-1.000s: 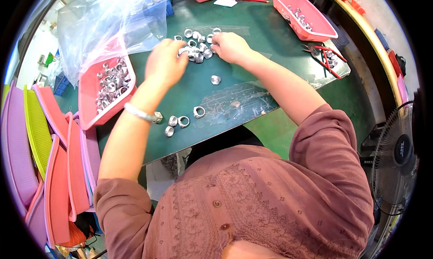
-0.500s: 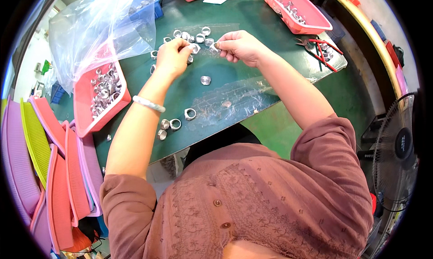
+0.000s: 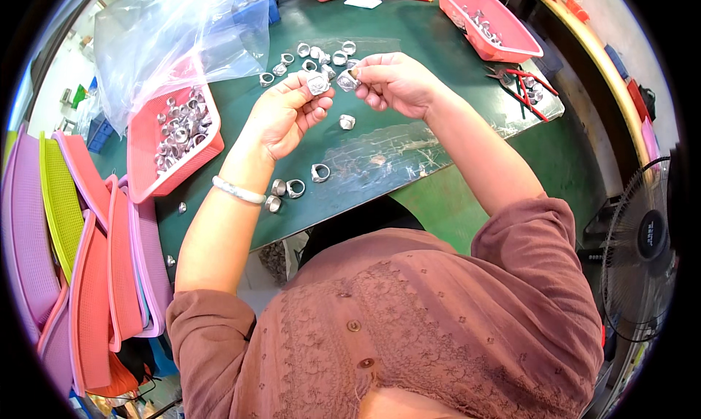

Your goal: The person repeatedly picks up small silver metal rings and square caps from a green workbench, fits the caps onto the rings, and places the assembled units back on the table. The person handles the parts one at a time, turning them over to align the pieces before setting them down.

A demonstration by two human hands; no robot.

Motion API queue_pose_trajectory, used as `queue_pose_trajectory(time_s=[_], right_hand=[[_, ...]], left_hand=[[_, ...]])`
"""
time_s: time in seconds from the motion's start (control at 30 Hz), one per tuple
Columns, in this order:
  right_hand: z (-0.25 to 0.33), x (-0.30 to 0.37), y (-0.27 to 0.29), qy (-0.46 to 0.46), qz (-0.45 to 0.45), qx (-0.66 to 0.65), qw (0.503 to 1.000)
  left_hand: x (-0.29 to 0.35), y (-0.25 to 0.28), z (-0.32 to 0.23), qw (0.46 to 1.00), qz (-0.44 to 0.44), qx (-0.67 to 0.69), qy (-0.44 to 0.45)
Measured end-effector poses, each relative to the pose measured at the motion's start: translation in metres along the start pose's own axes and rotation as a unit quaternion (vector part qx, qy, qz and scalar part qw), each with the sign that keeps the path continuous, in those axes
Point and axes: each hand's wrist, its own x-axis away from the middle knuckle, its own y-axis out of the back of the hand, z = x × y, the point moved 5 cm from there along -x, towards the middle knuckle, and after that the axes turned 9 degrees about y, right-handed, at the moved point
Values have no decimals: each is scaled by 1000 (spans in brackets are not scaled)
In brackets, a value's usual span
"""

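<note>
My left hand (image 3: 281,116) pinches a silver ring (image 3: 318,85) with a broad, patterned top turned upward. Close beside it, my right hand (image 3: 398,83) grips another silver ring (image 3: 347,81) between thumb and fingers. The two rings are held almost side by side above the green table (image 3: 409,36). Just beyond my hands lies a loose group of several silver rings (image 3: 340,58). One ring (image 3: 347,122) rests alone below my right fingers. Nearer the table's front edge are a few more rings (image 3: 295,188).
Left of my arm stands a pink basket (image 3: 212,145) of rings, partly under a clear plastic bag (image 3: 182,36). Another pink basket (image 3: 522,43) sits far right, near red-handled pliers (image 3: 522,90). Stacked coloured baskets (image 3: 95,287) fill the left; a fan (image 3: 642,236) stands right.
My left hand has come up from the ring group with a ring now showing in its fingers, palm turned more upward. My right hand keeps its ring. The whole view has shifted slightly.
</note>
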Motion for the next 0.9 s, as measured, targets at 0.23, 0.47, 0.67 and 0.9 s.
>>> queue_pose_trajectory(time_s=[0.23,0.47,0.67,0.9], right_hand=[[6,5,-20,16,10,-19,1000],[14,7,-34,36,10,4,999],[23,-7,-60,109,58,150,981],[28,-49,-49,126,28,217,968]], left_hand=[[17,0,3,994,90,63,2],[26,3,4,991,96,96,15],[32,2,-3,985,100,141,21],[45,53,-45,994,-55,24,-90]])
